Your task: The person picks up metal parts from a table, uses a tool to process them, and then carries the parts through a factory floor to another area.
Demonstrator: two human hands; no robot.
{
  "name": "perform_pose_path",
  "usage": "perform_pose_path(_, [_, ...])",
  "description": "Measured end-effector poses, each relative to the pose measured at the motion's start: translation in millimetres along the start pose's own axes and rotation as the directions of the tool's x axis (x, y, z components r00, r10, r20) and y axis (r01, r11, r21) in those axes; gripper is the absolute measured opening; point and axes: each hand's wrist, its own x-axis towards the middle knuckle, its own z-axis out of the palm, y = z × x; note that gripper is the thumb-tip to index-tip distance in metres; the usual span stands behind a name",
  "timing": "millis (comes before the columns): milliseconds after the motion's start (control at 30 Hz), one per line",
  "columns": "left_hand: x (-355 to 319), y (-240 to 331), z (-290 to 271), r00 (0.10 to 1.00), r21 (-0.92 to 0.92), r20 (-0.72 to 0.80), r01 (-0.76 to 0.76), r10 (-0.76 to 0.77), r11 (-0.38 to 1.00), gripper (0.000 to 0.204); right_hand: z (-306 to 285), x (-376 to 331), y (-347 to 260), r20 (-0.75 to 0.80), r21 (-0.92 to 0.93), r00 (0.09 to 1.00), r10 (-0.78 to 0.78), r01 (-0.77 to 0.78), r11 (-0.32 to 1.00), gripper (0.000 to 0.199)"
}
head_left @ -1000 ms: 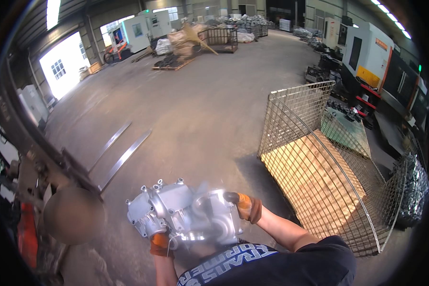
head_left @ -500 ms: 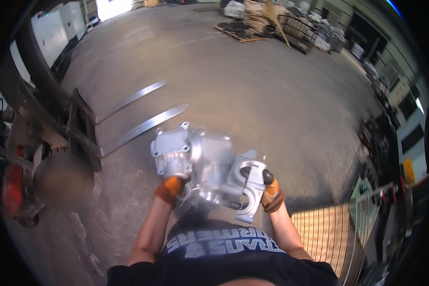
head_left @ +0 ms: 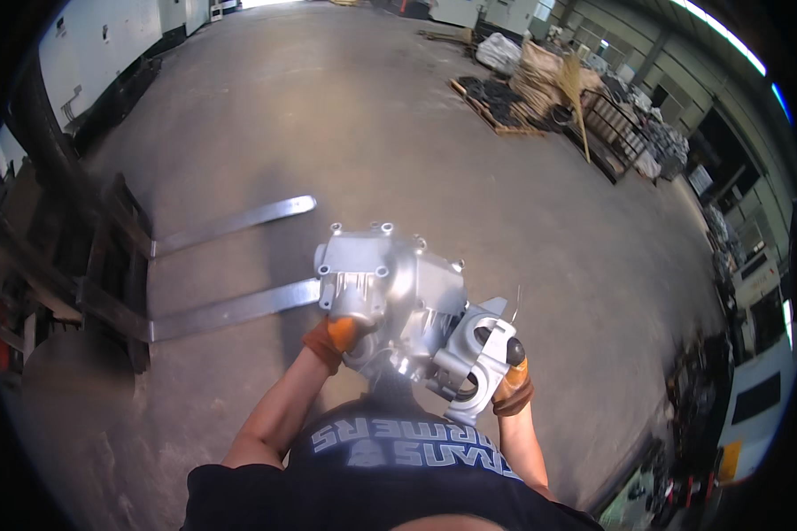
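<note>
Bare grey concrete floor (head_left: 398,115), scuffed and stained, runs from near to the far end of the hall. Two flat steel forklift forks (head_left: 230,265) lie low over it at left, pointing right; contact with the floor can't be told. Far right, a wooden pallet (head_left: 496,106) sits on the floor with a dark load, sacks and straw-like bundles just beside it. Right edge: dark clutter, unclear.
</note>
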Motion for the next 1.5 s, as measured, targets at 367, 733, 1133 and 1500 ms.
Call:
perform_pose_path(367, [251, 236, 83, 0.848, 0.898, 0.047, -0.268, 0.527, 0.35, 0.022, 26, 454, -116, 0.273, 0.013, 0.917, 0.29, -0.305, 0.952, 0.048])
perform_pose_path(733, [552, 506, 168, 0.757, 0.875, -0.074, -0.263, 0.649, 0.407, 0.02, 101, 857, -206, 0.248, -0.092, 0.943, 0.223, -0.206, 0.974, 0.043])
perform_pose_path(1133, [769, 942, 236, 0.64, 0.824, 0.041, -0.456, 0.767, 0.337, 0.021, 216, 1371, -207, 0.565, -0.072, 0.718, 0.406, -0.447, 0.891, 0.066])
perform_pose_path(1500, [969, 1343, 274, 0.674, 0.869, 0.147, -0.438, 0.724, 0.231, 0.027, 311, 1820, -178, 0.554, -0.085, 0.708, 0.438, -0.475, 0.876, 0.06])
